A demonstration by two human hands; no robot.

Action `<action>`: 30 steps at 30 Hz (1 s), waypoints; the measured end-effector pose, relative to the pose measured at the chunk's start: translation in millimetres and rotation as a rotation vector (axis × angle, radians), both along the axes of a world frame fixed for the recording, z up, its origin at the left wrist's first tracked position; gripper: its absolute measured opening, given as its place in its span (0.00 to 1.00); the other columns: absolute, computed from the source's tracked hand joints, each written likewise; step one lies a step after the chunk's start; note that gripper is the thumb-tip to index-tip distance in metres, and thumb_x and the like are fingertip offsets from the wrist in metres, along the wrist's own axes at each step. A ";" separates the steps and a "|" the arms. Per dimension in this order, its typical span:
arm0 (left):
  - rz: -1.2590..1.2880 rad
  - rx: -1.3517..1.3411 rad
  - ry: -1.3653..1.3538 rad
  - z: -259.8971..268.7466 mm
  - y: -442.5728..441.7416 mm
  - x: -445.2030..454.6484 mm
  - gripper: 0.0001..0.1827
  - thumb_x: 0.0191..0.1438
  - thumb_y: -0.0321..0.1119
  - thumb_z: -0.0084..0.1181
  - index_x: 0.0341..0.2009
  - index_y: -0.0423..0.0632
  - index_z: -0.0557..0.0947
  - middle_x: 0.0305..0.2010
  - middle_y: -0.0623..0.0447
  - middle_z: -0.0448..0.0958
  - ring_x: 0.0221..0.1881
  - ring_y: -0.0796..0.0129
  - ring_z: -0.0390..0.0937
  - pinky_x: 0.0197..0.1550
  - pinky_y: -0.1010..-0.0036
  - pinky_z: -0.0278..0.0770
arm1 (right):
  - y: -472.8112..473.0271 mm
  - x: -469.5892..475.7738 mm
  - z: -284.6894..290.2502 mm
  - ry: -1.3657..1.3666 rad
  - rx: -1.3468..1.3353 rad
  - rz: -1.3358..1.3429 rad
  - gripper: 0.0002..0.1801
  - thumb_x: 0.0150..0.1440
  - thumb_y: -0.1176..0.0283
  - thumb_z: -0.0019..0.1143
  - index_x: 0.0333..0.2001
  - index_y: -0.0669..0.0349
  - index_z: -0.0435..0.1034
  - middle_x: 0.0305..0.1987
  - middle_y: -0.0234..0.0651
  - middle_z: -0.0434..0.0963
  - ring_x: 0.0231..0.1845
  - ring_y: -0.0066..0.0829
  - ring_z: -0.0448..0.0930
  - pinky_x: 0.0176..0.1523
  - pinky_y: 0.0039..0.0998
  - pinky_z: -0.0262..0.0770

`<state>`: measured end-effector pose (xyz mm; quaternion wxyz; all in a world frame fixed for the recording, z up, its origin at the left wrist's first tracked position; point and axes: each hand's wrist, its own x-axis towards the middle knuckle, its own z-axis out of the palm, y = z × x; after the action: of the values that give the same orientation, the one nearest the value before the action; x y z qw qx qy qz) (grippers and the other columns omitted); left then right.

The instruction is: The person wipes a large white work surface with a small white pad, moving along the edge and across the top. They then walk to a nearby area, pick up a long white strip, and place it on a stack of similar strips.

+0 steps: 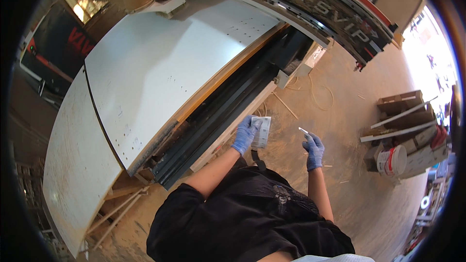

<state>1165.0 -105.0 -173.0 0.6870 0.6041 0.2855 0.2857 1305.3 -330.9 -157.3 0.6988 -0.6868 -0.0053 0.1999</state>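
Observation:
My left hand (245, 134), in a blue glove, holds a white printed sheet of labels (261, 133) by its left side, in front of my body. To the right, over the floor, my right hand (313, 151), also gloved in blue, grips a thin white piece (303, 130) between thumb and fingers; whether it is a peeled label or a small tool I cannot tell. The two hands are apart. Beyond my left hand lies a large white panel (156, 69) with small drilled holes, on the bed of a CNC router.
The router's gantry (320, 11) crosses above the panel. A black metal rail (225, 116) runs along the bed's near side. At the right stand a white bucket (396, 160) and wooden crates (404, 111). Thin strips and sawdust lie on the floor (349, 116).

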 end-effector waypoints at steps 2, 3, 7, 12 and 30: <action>0.071 -0.024 0.008 0.5 2.6 -6.5 0.09 0.53 0.37 0.56 0.32 0.45 0.74 0.27 0.59 0.72 0.29 0.79 0.66 0.33 0.79 0.68 | 20.4 9.5 3.2 0.000 0.001 0.095 0.11 0.54 0.72 0.53 0.41 0.64 0.72 0.36 0.33 0.76 0.29 0.20 0.75 0.33 0.20 0.74; 0.107 -0.028 0.013 3.8 9.0 -13.4 0.09 0.53 0.36 0.56 0.31 0.44 0.74 0.26 0.58 0.73 0.29 0.78 0.66 0.33 0.79 0.68 | 34.2 12.3 5.2 0.002 0.010 0.143 0.11 0.54 0.73 0.53 0.41 0.65 0.72 0.36 0.33 0.76 0.31 0.20 0.75 0.34 0.20 0.74; 0.269 0.005 0.013 12.5 42.9 -35.4 0.10 0.53 0.37 0.56 0.29 0.46 0.74 0.25 0.59 0.72 0.28 0.79 0.65 0.31 0.79 0.67 | 90.2 22.9 4.2 0.001 0.061 0.270 0.11 0.54 0.73 0.52 0.41 0.65 0.72 0.37 0.32 0.76 0.32 0.20 0.75 0.35 0.21 0.74; 0.388 0.037 0.026 26.9 90.9 -62.8 0.11 0.53 0.40 0.56 0.30 0.46 0.75 0.27 0.59 0.73 0.29 0.80 0.65 0.32 0.79 0.68 | 158.6 22.9 -4.7 0.011 0.130 0.333 0.12 0.55 0.70 0.52 0.43 0.61 0.72 0.37 0.30 0.76 0.30 0.19 0.75 0.36 0.21 0.73; 0.506 0.028 0.116 20.7 171.8 -54.6 0.13 0.54 0.42 0.55 0.31 0.44 0.73 0.29 0.58 0.71 0.32 0.79 0.64 0.35 0.79 0.67 | 371.9 158.3 9.7 -0.448 -0.015 0.403 0.22 0.55 0.70 0.48 0.54 0.60 0.63 0.43 0.35 0.74 0.45 0.23 0.72 0.52 0.20 0.64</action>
<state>1110.4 66.8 -152.3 0.5676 0.5382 0.4627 0.4173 1463.6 41.0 -147.6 0.6214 -0.7041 -0.2939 0.1781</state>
